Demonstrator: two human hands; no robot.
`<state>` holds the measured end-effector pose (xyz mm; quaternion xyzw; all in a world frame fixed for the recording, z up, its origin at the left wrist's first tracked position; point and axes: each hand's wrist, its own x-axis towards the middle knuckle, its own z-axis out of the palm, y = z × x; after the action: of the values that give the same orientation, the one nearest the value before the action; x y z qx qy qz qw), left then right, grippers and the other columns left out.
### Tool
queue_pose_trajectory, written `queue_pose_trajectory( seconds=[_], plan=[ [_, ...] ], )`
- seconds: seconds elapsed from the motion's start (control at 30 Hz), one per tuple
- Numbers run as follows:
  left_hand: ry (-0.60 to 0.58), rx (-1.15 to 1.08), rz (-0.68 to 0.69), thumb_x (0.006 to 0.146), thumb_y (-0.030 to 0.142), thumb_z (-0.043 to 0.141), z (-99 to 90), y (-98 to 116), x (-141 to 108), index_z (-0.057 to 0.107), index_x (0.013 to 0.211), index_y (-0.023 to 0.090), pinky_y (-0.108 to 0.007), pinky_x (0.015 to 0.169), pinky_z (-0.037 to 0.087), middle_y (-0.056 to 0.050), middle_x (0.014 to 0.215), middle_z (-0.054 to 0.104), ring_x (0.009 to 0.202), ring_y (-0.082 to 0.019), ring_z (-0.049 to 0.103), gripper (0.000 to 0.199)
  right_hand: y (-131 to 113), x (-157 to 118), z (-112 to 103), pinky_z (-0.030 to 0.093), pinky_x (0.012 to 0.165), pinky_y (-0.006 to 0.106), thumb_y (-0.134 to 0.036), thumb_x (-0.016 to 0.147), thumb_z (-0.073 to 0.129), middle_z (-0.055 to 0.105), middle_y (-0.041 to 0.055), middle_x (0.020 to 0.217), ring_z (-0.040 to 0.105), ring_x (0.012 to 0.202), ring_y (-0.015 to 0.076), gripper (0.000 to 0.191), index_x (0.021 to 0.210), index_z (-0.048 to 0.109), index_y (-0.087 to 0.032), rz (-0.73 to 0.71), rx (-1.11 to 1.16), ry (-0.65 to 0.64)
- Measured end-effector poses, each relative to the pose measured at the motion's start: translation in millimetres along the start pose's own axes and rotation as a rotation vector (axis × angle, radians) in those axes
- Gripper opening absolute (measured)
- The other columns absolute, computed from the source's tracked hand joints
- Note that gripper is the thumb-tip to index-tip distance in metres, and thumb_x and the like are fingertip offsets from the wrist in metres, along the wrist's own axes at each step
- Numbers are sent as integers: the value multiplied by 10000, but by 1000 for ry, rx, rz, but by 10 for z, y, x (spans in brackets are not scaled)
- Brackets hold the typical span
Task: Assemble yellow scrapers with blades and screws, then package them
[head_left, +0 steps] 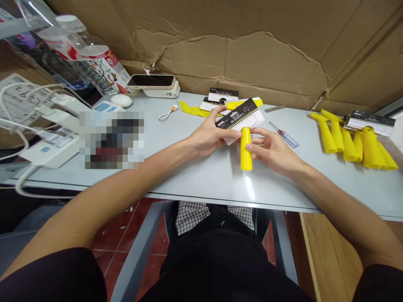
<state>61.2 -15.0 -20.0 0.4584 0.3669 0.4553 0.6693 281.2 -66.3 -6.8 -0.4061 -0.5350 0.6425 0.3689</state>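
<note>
My left hand (209,136) is closed on a black-and-white packaging card (241,119) with printed text, tilted over the table. In my right hand (272,149), the fingers and thumb grip a tube-shaped yellow plastic handle (246,157), held upright in front of the card. The handle's top overlaps the card's lower edge; whether the two are joined I cannot tell. Just behind my hands lie more packaging cards (223,95) and flat yellow pieces (192,110). A small screwdriver (288,138) with a clear handle rests right of my right hand, near a thin metal blade (275,108).
At the right lie several yellow handles (329,136), some attached to a card (371,121). A phone (153,80), a white mouse (122,100), a short cable (168,112), bottles (103,67) and a wired power strip (50,151) occupy the left. Cardboard (252,54) stands behind the table.
</note>
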Motion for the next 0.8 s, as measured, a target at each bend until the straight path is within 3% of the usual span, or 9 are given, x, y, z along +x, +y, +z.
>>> queue_pose_trajectory(
  seconds=[0.1, 0.23, 0.47, 0.63, 0.73, 0.8],
  plan=[
    [20, 42, 120, 532, 101, 967, -40, 21, 22, 495, 1406, 350, -469, 950, 622, -39, 1191, 696, 1070, -260, 731, 1024, -10, -8, 3, 630, 764, 365, -371, 826, 916, 802, 58, 1051, 761, 902, 215, 545, 1301, 675, -257, 21, -30, -40],
    [65, 110, 257, 567, 147, 988, -118, 56, 78, 533, 1394, 336, -500, 993, 609, -54, 1191, 684, 1131, -283, 701, 963, -4, -23, 11, 632, 784, 374, -390, 851, 898, 798, 55, 1008, 755, 888, 210, 546, 1329, 681, -240, 41, -53, -84],
    [71, 222, 348, 600, 192, 968, -214, 69, 157, 607, 1253, 262, -485, 1028, 603, -71, 1177, 688, 1171, -287, 677, 750, -12, -37, 13, 636, 869, 390, -390, 859, 891, 801, 86, 1099, 762, 973, 218, 634, 1391, 610, -192, 53, -96, -102],
    [71, 299, 381, 668, 243, 903, -313, 181, 188, 614, 1235, 245, -473, 933, 633, -83, 1180, 719, 1103, -288, 719, 636, -22, -33, -2, 646, 921, 447, -388, 883, 858, 801, 83, 1113, 773, 992, 239, 599, 1391, 598, -206, 67, -170, -180],
    [78, 439, 379, 714, 280, 864, -366, 287, 171, 632, 1225, 236, -451, 850, 637, -83, 1138, 737, 1050, -292, 738, 562, -13, -35, -2, 638, 940, 441, -378, 888, 850, 788, 74, 1109, 769, 979, 228, 571, 1367, 592, -209, 63, -211, -217],
    [70, 590, 415, 714, 290, 865, -398, 345, 158, 659, 1214, 224, -448, 875, 623, -86, 1135, 744, 1084, -298, 729, 545, -11, -55, 9, 638, 914, 429, -369, 875, 861, 771, 64, 1090, 769, 959, 227, 632, 1403, 547, -221, 62, -253, -199]
  ],
)
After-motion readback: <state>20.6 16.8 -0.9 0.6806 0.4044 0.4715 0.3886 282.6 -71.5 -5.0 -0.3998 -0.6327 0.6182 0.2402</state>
